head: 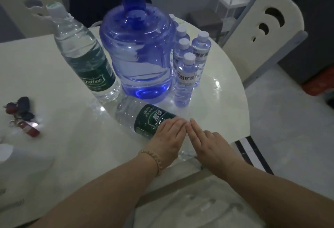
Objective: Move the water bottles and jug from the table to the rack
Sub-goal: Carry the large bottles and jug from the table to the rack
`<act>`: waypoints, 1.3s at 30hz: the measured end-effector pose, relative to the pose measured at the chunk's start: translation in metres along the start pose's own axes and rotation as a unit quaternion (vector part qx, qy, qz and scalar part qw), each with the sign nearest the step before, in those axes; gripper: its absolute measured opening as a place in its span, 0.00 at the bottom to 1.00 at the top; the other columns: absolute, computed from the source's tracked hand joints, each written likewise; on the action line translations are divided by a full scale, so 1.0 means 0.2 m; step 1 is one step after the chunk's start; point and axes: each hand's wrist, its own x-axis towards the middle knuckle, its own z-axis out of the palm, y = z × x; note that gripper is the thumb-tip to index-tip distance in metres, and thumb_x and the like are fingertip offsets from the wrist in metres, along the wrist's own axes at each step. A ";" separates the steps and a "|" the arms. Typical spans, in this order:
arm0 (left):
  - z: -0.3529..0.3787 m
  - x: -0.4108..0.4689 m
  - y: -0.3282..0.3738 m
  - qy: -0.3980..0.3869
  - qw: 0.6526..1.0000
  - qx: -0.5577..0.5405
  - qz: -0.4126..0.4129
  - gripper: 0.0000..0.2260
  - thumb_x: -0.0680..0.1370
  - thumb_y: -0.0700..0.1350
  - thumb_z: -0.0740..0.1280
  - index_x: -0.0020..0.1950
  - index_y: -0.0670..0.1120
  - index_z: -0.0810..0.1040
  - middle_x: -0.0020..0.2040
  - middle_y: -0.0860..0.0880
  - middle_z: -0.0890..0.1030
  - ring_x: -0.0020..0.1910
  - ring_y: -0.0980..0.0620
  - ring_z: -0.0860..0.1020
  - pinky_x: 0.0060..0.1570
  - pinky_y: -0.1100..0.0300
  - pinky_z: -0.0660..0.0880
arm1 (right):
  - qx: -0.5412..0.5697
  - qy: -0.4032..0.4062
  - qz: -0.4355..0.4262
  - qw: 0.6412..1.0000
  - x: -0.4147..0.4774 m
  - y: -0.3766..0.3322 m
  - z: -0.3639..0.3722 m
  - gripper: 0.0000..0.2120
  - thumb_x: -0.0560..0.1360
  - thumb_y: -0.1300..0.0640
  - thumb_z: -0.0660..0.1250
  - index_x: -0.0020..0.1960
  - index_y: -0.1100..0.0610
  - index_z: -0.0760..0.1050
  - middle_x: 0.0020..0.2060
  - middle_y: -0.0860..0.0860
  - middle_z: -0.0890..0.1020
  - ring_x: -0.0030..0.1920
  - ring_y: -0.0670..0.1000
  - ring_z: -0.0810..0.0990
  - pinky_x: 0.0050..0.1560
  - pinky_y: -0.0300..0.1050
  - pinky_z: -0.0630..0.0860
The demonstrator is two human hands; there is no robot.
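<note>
Both hands lie flat, fingers straight, gripping nothing. The left hand (169, 137) rests on the label of a fallen bottle (130, 112); the right hand (207, 141) is beside it, fingertips touching. Round and smooth, that bottle will likely roll, so take it round the middle. Behind it stands a second large bottle (85, 55), then one jug (137, 52), part-filled and probably heavy: neck and base, two hands. Small bottles (187, 75), light, number at least four. All stand on the table (72, 137); the rack (233, 5) is well apart.
</note>
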 end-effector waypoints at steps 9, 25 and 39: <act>-0.20 -0.08 -0.32 -0.130 0.982 0.120 -0.060 0.46 0.57 0.53 0.79 0.70 0.51 0.61 0.71 0.43 0.66 0.72 0.40 0.60 0.70 0.40 0.53 | 0.096 -0.074 -0.065 0.990 0.16 -0.10 -0.04 0.61 0.61 0.41 0.76 0.74 0.45 0.33 0.75 0.60 0.53 0.72 0.66 0.57 0.67 0.62 0.62; -0.17 0.01 -0.37 -0.201 0.960 0.190 0.047 0.48 0.64 0.54 0.76 0.74 0.54 0.47 0.70 0.41 0.66 0.67 0.39 0.66 0.66 0.41 0.62 | 0.066 -0.067 -0.093 0.991 0.18 -0.01 -0.01 0.55 0.63 0.46 0.75 0.73 0.40 0.37 0.75 0.58 0.49 0.66 0.64 0.63 0.59 0.58 0.71; 0.01 0.95 0.92 -0.034 0.976 0.209 0.052 0.40 0.60 0.55 0.76 0.69 0.52 0.65 0.57 0.42 0.77 0.51 0.40 0.76 0.50 0.46 0.72 | -0.030 -0.013 -0.100 0.994 -0.69 1.35 -0.34 0.58 0.59 0.44 0.78 0.77 0.44 0.43 0.74 0.60 0.57 0.67 0.63 0.66 0.59 0.60 0.73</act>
